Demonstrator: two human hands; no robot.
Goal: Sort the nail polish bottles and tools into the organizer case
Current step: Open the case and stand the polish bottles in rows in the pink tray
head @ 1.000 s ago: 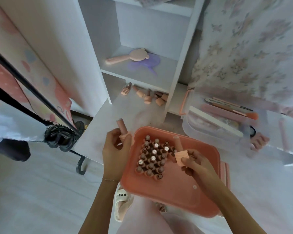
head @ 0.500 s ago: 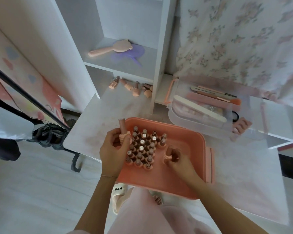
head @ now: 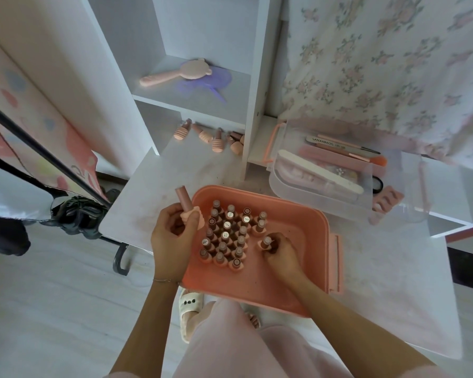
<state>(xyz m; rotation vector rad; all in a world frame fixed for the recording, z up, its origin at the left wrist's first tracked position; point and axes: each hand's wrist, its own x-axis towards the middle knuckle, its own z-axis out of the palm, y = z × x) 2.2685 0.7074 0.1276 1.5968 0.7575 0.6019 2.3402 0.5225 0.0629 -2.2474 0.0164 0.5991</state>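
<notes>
Head view, right hand: a nail polish bottle (head: 266, 242) is being pinched by the curled fingers of the right hand (head: 280, 253) and is being set upright on the floor of the pink case tray (head: 306, 230), just beside the standing group of bottles (head: 230, 236).

Head view, left hand: a second bottle (head: 187, 210) is being gripped in the left hand (head: 172, 238), cap pointing up, over the left rim of the tray.

Head view, other task things: four or five loose bottles (head: 210, 136) are lying on the white table (head: 148, 203) under the shelf; files and a brush are lying in the clear tray (head: 325, 173) behind the pink one.

Doing the step well: the bottle should probably be lowered straight down and pushed against the end of the row, so that neighbours are not being tipped. It should be released only when it is standing flat.

Hard to make out: the base of the pinched bottle is being hidden by the fingers, so contact with the tray cannot be told. The colour marks on the caps are too small to read. The near edge of the pink tray is being covered by the right forearm.
</notes>
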